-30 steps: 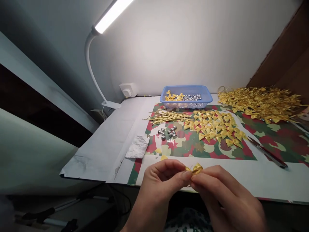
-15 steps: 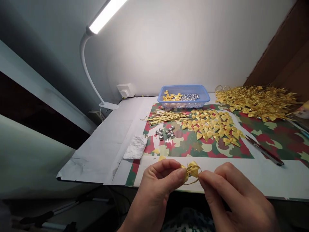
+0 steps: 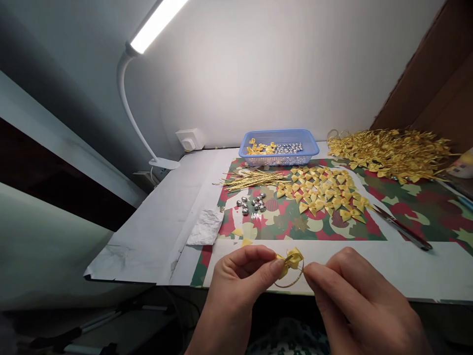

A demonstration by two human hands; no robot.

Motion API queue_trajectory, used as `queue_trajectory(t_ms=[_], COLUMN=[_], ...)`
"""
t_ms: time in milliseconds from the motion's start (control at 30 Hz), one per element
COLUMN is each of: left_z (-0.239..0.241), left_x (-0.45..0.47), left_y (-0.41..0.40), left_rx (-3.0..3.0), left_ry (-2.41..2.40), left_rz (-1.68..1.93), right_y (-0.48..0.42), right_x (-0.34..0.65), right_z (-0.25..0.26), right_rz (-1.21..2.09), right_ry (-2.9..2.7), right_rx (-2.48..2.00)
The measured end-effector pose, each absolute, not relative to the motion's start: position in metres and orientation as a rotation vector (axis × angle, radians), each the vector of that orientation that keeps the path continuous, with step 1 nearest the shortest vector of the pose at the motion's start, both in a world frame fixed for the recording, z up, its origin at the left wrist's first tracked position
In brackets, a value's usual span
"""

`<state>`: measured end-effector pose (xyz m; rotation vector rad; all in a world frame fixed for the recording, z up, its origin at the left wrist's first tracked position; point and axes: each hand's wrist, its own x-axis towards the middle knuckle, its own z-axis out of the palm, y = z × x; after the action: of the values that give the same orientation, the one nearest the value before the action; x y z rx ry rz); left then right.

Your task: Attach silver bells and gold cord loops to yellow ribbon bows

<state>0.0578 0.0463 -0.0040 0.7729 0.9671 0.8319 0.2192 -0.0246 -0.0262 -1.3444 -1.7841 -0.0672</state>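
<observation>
My left hand pinches a yellow ribbon bow between thumb and forefinger, just above the table's front edge. A thin gold cord curves in a loop below the bow. At the right side of that loop, my right hand has its thumb and forefinger pressed together on the cord; the fingers hide its end. Beyond the hands lie loose silver bells, a bundle of gold cords and many yellow bows spread on a patterned sheet.
A blue basket with bows and silver bells stands against the wall. To its right is a heap of gold-corded bows. Dark scissors lie at the right. Crumpled white paper and a clip-on lamp are on the left.
The gold cord loop now hangs wider and lower under the bow. Both hands keep their pinch and have hardly moved; the view has shifted slightly.
</observation>
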Motion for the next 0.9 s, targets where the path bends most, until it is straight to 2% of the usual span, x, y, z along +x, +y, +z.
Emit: queue_trajectory(t_ms=[633, 900], left_z=[-0.013, -0.005], left_x=[0.055, 0.052], left_y=[0.043, 0.046], left_rx=[0.854, 0.702], left_ry=[0.965, 0.877], left_rz=[0.875, 0.793], right_y=[-0.02, -0.015], right_x=[0.221, 0.213], right_z=[-0.029, -0.037], right_rz=[-0.064, 0.286], right_ry=[-1.838, -1.589], right_rx=[-1.353, -1.312])
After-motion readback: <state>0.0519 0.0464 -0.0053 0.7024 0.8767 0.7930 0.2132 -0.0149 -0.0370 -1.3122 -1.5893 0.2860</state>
